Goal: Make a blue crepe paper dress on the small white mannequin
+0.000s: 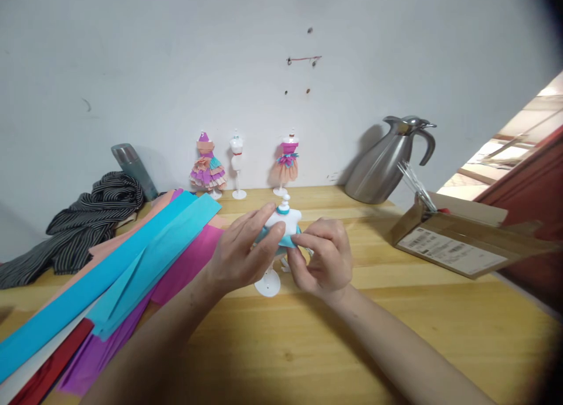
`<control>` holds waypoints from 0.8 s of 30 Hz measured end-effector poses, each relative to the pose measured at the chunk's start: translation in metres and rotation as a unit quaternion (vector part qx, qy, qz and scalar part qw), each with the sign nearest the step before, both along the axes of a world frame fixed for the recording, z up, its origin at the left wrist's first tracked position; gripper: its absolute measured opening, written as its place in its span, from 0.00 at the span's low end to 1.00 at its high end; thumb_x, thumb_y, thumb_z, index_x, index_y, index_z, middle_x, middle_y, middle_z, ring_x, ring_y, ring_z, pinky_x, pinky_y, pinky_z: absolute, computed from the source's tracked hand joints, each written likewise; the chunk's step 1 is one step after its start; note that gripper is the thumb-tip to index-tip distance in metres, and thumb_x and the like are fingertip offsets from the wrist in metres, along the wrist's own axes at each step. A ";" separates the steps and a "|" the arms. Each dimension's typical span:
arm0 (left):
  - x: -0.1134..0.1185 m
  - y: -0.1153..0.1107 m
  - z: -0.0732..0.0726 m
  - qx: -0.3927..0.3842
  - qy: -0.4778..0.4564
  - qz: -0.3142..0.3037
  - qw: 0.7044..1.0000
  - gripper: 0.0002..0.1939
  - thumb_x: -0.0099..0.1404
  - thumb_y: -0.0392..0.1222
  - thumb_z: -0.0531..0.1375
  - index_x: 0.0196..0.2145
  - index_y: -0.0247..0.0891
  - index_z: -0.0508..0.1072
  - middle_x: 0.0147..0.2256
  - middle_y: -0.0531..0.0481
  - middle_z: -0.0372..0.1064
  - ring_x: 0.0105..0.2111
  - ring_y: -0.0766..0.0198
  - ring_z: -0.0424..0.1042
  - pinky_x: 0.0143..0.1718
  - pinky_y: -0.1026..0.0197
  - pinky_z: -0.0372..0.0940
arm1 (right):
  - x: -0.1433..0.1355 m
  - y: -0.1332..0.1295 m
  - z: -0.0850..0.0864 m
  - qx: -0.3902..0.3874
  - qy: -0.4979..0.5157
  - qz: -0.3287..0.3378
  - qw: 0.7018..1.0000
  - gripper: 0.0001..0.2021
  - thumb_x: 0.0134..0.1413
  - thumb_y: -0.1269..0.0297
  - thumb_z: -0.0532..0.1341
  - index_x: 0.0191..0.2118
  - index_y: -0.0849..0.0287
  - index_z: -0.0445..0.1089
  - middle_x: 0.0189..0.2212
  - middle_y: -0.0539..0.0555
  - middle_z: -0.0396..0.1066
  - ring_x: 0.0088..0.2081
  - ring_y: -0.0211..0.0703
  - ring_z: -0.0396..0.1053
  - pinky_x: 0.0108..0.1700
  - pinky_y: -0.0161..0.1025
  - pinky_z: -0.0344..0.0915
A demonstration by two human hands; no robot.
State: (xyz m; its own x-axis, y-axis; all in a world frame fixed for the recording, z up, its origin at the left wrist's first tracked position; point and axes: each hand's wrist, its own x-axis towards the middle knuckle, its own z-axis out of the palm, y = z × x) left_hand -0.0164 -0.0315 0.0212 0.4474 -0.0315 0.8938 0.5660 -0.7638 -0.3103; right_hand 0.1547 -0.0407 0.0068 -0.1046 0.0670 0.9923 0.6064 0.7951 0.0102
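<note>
A small white mannequin [288,219] with a teal band at its neck stands between my hands, its round white base [268,283] on the wooden table. A strip of light blue paper [288,240] wraps across its chest. My left hand [246,249] is closed round the mannequin's left side, thumb on the front and fingers at its shoulder. My right hand [323,255] pinches the blue paper at the mannequin's right side between thumb and forefinger. The mannequin's waist is mostly hidden behind my hands.
Coloured paper strips [176,240] and striped cloth [101,217] lie left, near a bottle [134,170]. Along the wall stand two dressed mannequins [206,170] [288,161] and a mostly bare one [237,158]. A steel jug [385,164] and cardboard box [457,240] stand right.
</note>
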 end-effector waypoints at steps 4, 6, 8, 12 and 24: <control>0.000 0.000 -0.001 -0.013 -0.006 -0.011 1.000 0.14 0.64 0.33 0.57 0.48 0.31 0.68 0.50 0.30 0.70 0.54 0.53 0.69 0.51 0.54 0.69 | 0.001 0.002 0.002 0.028 -0.020 0.001 0.999 0.11 0.48 0.75 0.60 0.38 0.54 0.65 0.28 0.50 0.62 0.27 0.40 0.62 0.28 0.42 0.62; -0.001 0.000 -0.001 -0.022 -0.009 -0.029 0.999 0.15 0.63 0.32 0.56 0.48 0.31 0.68 0.51 0.30 0.69 0.55 0.52 0.68 0.51 0.53 0.69 | 0.002 0.003 0.003 0.044 -0.018 0.009 0.999 0.13 0.46 0.77 0.60 0.38 0.55 0.65 0.29 0.50 0.62 0.27 0.39 0.62 0.28 0.42 0.63; -0.002 0.001 -0.001 -0.033 -0.007 -0.042 0.999 0.15 0.63 0.31 0.55 0.49 0.31 0.67 0.52 0.29 0.68 0.56 0.51 0.67 0.51 0.52 0.69 | 0.002 0.005 0.003 0.053 -0.005 0.012 0.999 0.16 0.43 0.79 0.60 0.39 0.55 0.65 0.30 0.50 0.63 0.27 0.39 0.63 0.28 0.41 0.63; -0.002 0.002 -0.001 -0.021 -0.002 -0.039 0.999 0.16 0.63 0.30 0.55 0.49 0.29 0.67 0.52 0.27 0.68 0.56 0.50 0.67 0.50 0.50 0.69 | 0.004 0.009 0.001 0.049 0.009 -0.003 0.999 0.18 0.42 0.80 0.58 0.40 0.54 0.64 0.30 0.49 0.64 0.28 0.40 0.63 0.29 0.42 0.63; 0.000 0.001 -0.003 0.027 -0.008 0.008 1.000 0.14 0.62 0.32 0.58 0.47 0.32 0.69 0.53 0.30 0.68 0.55 0.53 0.68 0.51 0.54 0.69 | 0.003 0.008 0.001 0.005 0.030 0.008 1.000 0.16 0.45 0.80 0.59 0.39 0.54 0.64 0.31 0.50 0.66 0.31 0.41 0.66 0.33 0.42 0.65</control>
State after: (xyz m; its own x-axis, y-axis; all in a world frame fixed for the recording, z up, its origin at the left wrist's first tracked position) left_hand -0.0168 -0.0308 0.0181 0.4346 -0.0734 0.8976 0.5825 -0.7372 -0.3423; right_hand 0.1579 -0.0326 0.0076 -0.0454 0.0550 0.9975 0.5940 0.8043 -0.0173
